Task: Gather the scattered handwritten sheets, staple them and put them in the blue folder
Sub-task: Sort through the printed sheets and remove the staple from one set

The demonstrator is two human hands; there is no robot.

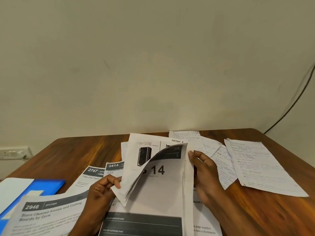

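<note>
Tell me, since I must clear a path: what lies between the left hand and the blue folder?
In the head view, printed sheets lie between the left hand and the blue folder: mainly the 2946 sheet.

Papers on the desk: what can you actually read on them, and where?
"2946", "KITCHEN", "Store Cleaned Knives and Cutting Boards by Zone": near-left sheet
"2747", "Clean Door Panel": next sheet
"3414", "Room": sheet behind it
"14": page the hands leaf through
"SECTION 6": handwritten on far sheet
"page number", "into a document": bottom-right page
Handwritten sheets: too small to read.
</note>
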